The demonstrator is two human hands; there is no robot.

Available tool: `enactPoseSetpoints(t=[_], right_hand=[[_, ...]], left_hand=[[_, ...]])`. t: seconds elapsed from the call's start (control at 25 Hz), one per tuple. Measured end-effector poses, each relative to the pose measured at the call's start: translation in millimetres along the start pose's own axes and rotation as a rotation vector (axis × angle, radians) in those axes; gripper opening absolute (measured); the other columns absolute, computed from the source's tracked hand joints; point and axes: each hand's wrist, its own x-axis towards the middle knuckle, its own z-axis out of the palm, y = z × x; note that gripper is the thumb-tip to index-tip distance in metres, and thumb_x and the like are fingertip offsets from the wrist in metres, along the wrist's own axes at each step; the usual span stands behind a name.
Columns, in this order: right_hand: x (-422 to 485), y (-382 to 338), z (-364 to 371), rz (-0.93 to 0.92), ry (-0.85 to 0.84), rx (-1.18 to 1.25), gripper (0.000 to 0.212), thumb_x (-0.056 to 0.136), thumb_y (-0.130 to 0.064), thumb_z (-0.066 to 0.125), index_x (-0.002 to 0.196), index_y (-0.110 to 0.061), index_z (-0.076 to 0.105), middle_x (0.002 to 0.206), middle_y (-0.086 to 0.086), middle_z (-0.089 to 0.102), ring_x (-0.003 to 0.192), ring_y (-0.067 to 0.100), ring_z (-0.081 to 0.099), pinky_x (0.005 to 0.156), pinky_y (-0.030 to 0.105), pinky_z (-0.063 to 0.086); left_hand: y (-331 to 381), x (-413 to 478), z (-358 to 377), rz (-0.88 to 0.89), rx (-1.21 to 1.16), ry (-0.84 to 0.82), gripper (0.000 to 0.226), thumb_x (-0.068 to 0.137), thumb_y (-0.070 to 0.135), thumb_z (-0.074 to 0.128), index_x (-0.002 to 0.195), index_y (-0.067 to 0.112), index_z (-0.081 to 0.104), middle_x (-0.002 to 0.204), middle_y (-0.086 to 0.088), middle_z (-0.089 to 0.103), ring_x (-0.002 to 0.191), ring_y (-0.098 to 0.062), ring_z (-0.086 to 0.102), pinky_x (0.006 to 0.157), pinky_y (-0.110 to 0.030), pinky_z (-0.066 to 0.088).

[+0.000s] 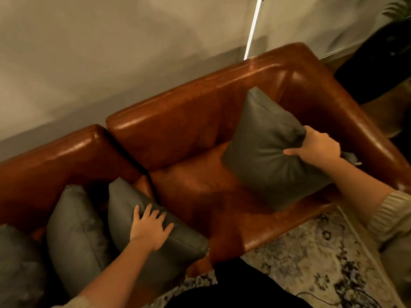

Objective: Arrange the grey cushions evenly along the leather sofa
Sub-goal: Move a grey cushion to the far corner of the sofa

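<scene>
A brown leather sofa (191,121) runs from lower left to upper right. One grey cushion (264,150) leans at the right end near the armrest; my right hand (315,145) is shut on its top edge, pinching the fabric. Another grey cushion (178,238) stands on edge near the seat's middle seam, and my left hand (150,227) lies flat on its top with the fingers spread. To its left stands a third grey cushion (77,236). A fourth grey cushion (17,263) is cut off at the left edge.
A pale wall (111,52) runs behind the sofa. A patterned rug (311,258) lies in front, with a thin dark cable (315,296) on it. A dark planter (382,63) stands past the right armrest. A white strip (253,27) hangs behind the backrest.
</scene>
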Motion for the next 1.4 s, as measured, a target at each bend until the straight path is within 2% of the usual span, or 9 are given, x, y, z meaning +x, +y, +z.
enactPoseSetpoints(t=[0.32,0.48,0.6,0.72,0.8,0.88,1.16,1.24,1.4], right_hand=[[5.5,75.9,-23.8,0.168,0.033,0.019,0.082,0.064,-0.073,0.08,0.126,-0.027,0.051,0.115,0.019,0.068,0.109,0.045,0.063,0.086,0.057,0.053],[4.2,102.6,-11.5,0.267,0.014,0.022,0.099,0.064,-0.072,0.081,0.14,-0.026,0.038,0.123,0.022,0.064,0.113,0.048,0.06,0.093,0.061,0.05],[1.4,105.4,0.0,0.303,0.015,-0.048,0.121,0.065,-0.063,0.086,0.156,-0.03,0.014,0.151,0.027,0.04,0.136,0.052,0.039,0.11,0.071,0.03],[-2.9,81.5,11.0,0.118,0.096,-0.178,0.124,0.071,-0.051,0.085,0.158,-0.04,-0.002,0.165,0.02,0.014,0.146,0.051,0.02,0.113,0.074,0.019],[-2.6,66.7,23.6,0.026,-0.018,-0.265,0.124,0.074,-0.059,0.079,0.153,-0.051,-0.015,0.17,0.012,-0.005,0.151,0.052,0.004,0.111,0.079,0.013],[2.2,61.6,35.2,0.047,-0.087,-0.304,0.126,0.075,-0.061,0.078,0.15,-0.054,-0.024,0.17,0.009,-0.016,0.151,0.053,-0.006,0.11,0.081,0.011],[22.5,62.3,28.0,0.177,-0.132,-0.308,0.126,0.079,-0.044,0.083,0.154,-0.051,-0.017,0.169,0.012,-0.016,0.15,0.056,-0.008,0.107,0.084,0.015],[30.3,19.6,39.2,0.143,-0.16,-0.352,0.12,0.083,-0.04,0.079,0.157,-0.045,-0.015,0.169,0.019,-0.013,0.15,0.057,-0.007,0.107,0.084,0.013],[20.2,9.5,42.6,0.236,-0.101,-0.313,0.111,0.082,-0.036,0.079,0.161,-0.029,0.001,0.167,0.028,-0.004,0.152,0.051,-0.006,0.111,0.081,0.01]], left_hand=[[-0.1,-5.7,-2.1,-0.012,-0.005,-0.013,0.069,0.096,0.065,0.014,0.154,0.032,0.03,0.162,0.006,0.03,0.154,-0.022,0.004,0.118,-0.057,-0.012],[3.8,-5.9,-4.9,-0.017,0.016,-0.032,0.068,0.097,0.064,0.015,0.155,0.032,0.029,0.163,0.005,0.029,0.154,-0.023,0.003,0.118,-0.057,-0.011],[6.9,-7.2,-6.1,-0.023,0.027,-0.036,0.067,0.097,0.063,0.015,0.155,0.031,0.028,0.163,0.005,0.028,0.154,-0.023,0.003,0.118,-0.058,-0.01],[8.6,-7.0,-6.6,-0.025,0.038,-0.048,0.067,0.097,0.063,0.015,0.156,0.031,0.026,0.164,0.005,0.027,0.154,-0.024,0.002,0.119,-0.059,-0.009],[8.6,-6.9,-6.1,-0.026,0.044,-0.049,0.068,0.097,0.062,0.014,0.156,0.031,0.025,0.164,0.005,0.026,0.154,-0.024,0.002,0.119,-0.059,-0.008],[8.6,-5.0,-5.0,-0.029,0.054,-0.051,0.067,0.097,0.062,0.014,0.156,0.031,0.025,0.164,0.005,0.026,0.154,-0.024,0.002,0.119,-0.059,-0.008],[9.4,-9.1,-2.6,-0.018,0.039,-0.034,0.068,0.097,0.063,0.013,0.156,0.032,0.026,0.164,0.007,0.027,0.154,-0.023,0.001,0.119,-0.058,-0.008],[-12.2,-17.9,9.3,-0.052,0.022,-0.05,0.068,0.097,0.064,0.013,0.155,0.032,0.027,0.163,0.007,0.028,0.154,-0.022,0.003,0.119,-0.058,-0.008],[-6.6,-14.6,1.5,-0.022,0.043,-0.026,0.068,0.096,0.065,0.014,0.154,0.034,0.029,0.16,0.011,0.032,0.153,-0.019,0.008,0.112,-0.067,-0.009]])
